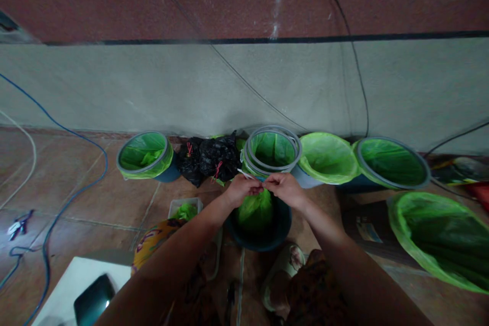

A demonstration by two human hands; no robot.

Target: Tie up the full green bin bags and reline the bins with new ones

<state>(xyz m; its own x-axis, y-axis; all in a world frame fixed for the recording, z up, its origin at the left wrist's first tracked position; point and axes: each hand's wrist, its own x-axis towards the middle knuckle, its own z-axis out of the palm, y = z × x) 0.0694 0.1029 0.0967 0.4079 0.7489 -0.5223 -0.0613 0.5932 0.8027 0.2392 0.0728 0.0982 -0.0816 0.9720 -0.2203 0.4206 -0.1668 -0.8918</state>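
Observation:
A green plastic bag stands gathered at its neck inside a dark round bin between my knees. At the top of that neck, my left hand and my right hand meet with fingers pinched together, both closed on it. From my left fingers a thin white strip sticks out; what kind of strip it is, I cannot tell. My fingers cover the very top of the bag.
Along the wall stand several bins with green liners, including one at left. Beside it sit tied black bags. A large lined bin leans at right. A white box, a blue cable and a phone are at left.

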